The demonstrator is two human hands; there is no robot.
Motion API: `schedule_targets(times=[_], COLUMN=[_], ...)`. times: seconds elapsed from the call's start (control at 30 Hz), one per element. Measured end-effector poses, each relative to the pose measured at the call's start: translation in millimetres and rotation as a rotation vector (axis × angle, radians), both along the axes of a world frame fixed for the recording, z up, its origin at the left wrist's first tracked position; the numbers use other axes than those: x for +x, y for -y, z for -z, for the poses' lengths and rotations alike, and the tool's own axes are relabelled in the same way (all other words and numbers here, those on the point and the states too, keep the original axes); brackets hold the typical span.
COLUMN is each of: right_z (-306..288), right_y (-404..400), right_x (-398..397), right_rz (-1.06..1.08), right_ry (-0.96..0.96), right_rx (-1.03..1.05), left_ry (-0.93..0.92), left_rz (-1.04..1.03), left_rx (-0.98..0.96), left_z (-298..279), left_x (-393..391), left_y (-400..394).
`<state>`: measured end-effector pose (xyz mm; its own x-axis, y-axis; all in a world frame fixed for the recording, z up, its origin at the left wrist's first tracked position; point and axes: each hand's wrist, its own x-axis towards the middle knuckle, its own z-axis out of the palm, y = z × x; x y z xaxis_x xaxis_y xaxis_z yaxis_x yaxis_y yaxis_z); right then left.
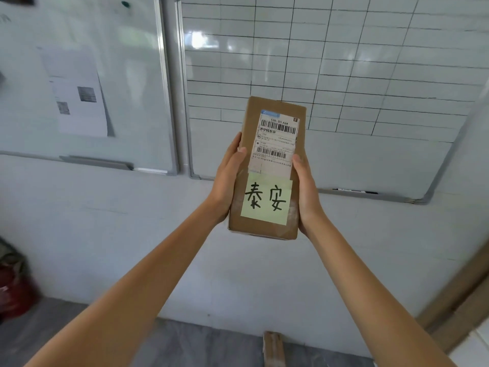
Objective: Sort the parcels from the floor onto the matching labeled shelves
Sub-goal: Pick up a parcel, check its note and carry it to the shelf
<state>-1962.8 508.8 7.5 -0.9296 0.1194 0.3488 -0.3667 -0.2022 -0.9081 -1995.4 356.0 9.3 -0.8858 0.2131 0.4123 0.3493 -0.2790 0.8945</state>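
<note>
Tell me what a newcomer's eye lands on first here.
First, the brown cardboard parcel raised mid-frame, gripped by the left hand and right hand on its sides. Next, the yellow-green sticky note with handwritten characters on its lower face, below the barcode label. Behind hangs a gridded whiteboard.

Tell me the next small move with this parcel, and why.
Probably turn toward the shelves and look for the one marked 泰安. Both the left hand and right hand already grip the parcel, its yellow note is readable, and only whiteboards are ahead.
</note>
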Motion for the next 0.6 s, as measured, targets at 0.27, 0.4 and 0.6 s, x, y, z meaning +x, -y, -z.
schedule_targets(times=[0.27,0.4,0.6], right_z=[34.9,53.8,73.5], right_y=[64.7,80.6,93.6], right_x=[-21.3,-33.0,-44.1], right_rz=[-0.203,-0.355,-0.547], right_ry=[0.059,0.087,0.126], right_rx=[-0.029,-0.059,-0.064], left_ry=[0.093,0.118,0.129], left_rz=[-0.211,-0.316,-0.546], left_rx=[-0.018,-0.034,-0.017], left_z=[31.0,44.1,60.3], left_x=[11.1,17.7,41.7], left_y=[66.9,83.2,86.1])
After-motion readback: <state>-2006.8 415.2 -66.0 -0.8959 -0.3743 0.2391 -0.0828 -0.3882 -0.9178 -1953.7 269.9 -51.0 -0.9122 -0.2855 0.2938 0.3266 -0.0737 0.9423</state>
